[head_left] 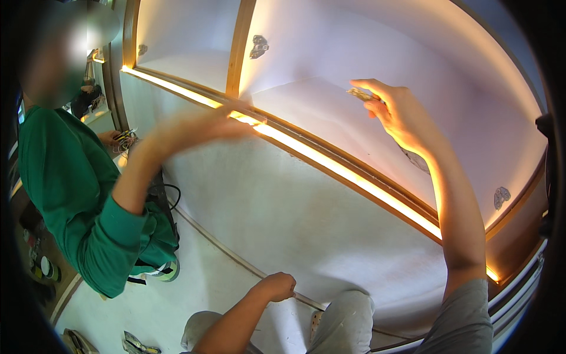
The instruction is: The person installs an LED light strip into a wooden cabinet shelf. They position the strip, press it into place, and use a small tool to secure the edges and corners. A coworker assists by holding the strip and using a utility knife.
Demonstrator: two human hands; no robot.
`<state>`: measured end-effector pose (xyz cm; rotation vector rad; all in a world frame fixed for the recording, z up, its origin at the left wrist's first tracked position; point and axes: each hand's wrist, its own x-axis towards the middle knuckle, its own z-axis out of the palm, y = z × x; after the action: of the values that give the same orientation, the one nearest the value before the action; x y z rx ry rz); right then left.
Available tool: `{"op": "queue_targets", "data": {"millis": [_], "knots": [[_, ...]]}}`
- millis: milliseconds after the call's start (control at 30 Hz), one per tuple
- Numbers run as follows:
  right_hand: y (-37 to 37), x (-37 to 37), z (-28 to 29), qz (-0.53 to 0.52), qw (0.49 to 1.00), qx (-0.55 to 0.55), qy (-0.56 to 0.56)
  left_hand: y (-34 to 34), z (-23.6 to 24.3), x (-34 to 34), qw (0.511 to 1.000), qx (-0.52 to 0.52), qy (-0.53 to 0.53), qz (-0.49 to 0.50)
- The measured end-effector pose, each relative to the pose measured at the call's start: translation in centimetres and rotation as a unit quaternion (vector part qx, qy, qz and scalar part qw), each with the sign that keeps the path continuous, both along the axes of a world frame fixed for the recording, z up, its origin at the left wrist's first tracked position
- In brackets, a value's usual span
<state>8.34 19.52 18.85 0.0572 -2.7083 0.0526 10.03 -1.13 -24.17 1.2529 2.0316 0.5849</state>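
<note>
My right hand (397, 112) is raised in front of the pale inside of a wooden cabinet (368, 59), fingers closed on a small brass-coloured piece (359, 93) that I cannot identify. Below the lit strip (318, 165) along the cabinet's front edge, my left hand (276, 287) is closed low by my knees; what it holds, if anything, is hidden. Metal hinge fittings (258, 47) sit on the cabinet's inner sides.
A co-worker (73, 189) in green stands at the left, one blurred hand (218, 124) reaching to the lit strip, the other (109, 137) near wired tools. Tools (138, 343) lie on the floor. A curved trim (224, 248) crosses below, and metal rails (519, 295) are at lower right.
</note>
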Motion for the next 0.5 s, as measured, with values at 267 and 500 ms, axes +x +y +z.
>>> {"op": "queue_targets", "data": {"millis": [267, 500], "knots": [[7.1, 3.2, -2.8, -0.127, 0.990, -0.035, -0.047, 0.7, -0.1, 1.1, 0.999, -0.035, -0.029, -0.002], [7.8, 2.5, -5.9, -0.034, 0.999, -0.028, -0.019, 2.2, 0.4, 2.9, 0.999, -0.032, 0.004, -0.027]]}}
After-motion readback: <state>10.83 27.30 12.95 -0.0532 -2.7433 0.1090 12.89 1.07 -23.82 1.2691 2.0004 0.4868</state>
